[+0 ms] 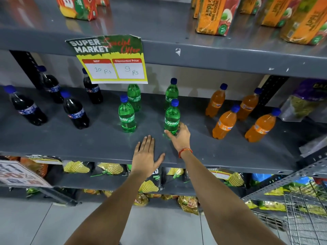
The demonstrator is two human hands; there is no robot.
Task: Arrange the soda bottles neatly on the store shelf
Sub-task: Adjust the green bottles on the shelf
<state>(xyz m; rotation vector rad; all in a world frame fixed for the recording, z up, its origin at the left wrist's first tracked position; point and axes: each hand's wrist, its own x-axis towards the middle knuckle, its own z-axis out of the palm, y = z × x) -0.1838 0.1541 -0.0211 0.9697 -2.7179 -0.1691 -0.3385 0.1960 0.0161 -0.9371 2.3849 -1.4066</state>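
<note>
The left hand lies flat on the grey shelf, fingers spread, holding nothing. The right hand curls its fingers around the base of the front-right Sprite bottle, upright between cola bottles and orange bottles.

On the middle shelf, three clusters side by side: four cola bottles toward the left end, four Sprite bottles mid-shelf in two front-and-back pairs, four Fanta bottles toward the right end. Left hand flat near the front edge; right hand touching the base of the front right Sprite bottle. Juice cartons on the shelf above, price sign hanging from its front edge. Snack packets on the shelf below.
</note>
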